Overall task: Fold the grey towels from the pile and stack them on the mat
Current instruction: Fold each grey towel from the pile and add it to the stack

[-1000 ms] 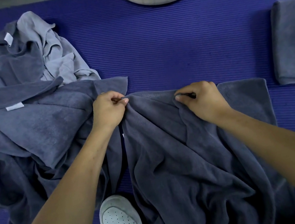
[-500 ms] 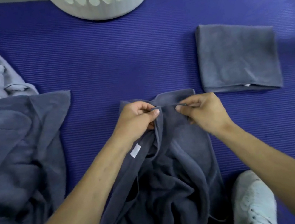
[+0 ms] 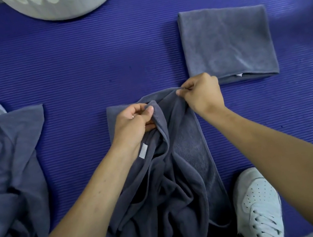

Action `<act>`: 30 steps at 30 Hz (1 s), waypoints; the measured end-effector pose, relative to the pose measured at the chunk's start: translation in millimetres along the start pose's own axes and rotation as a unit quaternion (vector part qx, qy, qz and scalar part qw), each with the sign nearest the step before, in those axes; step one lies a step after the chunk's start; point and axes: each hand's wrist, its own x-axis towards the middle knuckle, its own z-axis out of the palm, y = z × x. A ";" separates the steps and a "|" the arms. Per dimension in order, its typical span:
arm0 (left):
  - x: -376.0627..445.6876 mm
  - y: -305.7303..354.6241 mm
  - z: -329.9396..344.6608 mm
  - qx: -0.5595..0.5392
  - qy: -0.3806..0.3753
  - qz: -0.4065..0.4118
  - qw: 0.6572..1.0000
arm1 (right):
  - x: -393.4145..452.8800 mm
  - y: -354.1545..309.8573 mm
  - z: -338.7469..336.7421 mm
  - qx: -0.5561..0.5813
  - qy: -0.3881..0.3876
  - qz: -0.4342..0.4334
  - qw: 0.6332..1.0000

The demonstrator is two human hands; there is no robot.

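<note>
A dark grey towel (image 3: 172, 188) lies crumpled lengthwise on the blue mat (image 3: 99, 61) in front of me, with a white label by my left wrist. My left hand (image 3: 133, 122) pinches its far edge in a closed grip. My right hand (image 3: 201, 93) pinches the same edge a little further right and further away. A folded grey towel (image 3: 226, 43) lies flat on the mat just beyond my right hand. The pile of unfolded grey towels (image 3: 4, 176) spreads over the mat's left side.
A white perforated laundry basket (image 3: 62, 3) stands at the mat's far edge. A white sneaker (image 3: 256, 205) rests on the mat at the lower right, beside the towel. Grey floor shows past the mat's right edge.
The towel has been dragged right, away from the pile, towards the folded towel. My hands, still pinching its far edge, have drawn slightly apart, the right one moving outward.
</note>
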 end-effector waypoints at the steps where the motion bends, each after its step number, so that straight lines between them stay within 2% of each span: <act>1: 0.8 -1.3 -0.9 -0.008 0.003 -0.002 1.000 | -0.9 -1.3 0.6 -0.021 0.003 -0.001 1.000; 6: 0.8 -1.8 -4.4 -0.014 -0.013 -0.007 1.000 | -1.7 -8.4 -0.7 -0.093 0.014 0.013 0.995; 10: -1.5 1.4 -8.7 0.072 -0.048 -0.022 0.996 | 1.8 -13.1 -1.7 -0.118 -0.019 0.012 0.993; 14: -7.0 4.6 -12.7 0.097 -0.057 -0.031 0.993 | 2.3 -10.2 -3.3 -0.044 -0.062 0.008 0.997; 19: -25.1 3.3 -19.8 0.068 -0.048 -0.043 0.996 | -19.7 -9.5 -18.4 0.050 -0.048 -0.003 0.998; 25: -72.1 31.5 -25.1 0.125 -0.023 0.014 0.992 | -64.1 -42.5 -63.8 0.090 -0.085 -0.028 0.992; 30: -131.1 77.7 -50.8 0.245 0.014 0.077 0.966 | -105.3 -105.7 -117.0 -0.033 -0.147 -0.086 0.985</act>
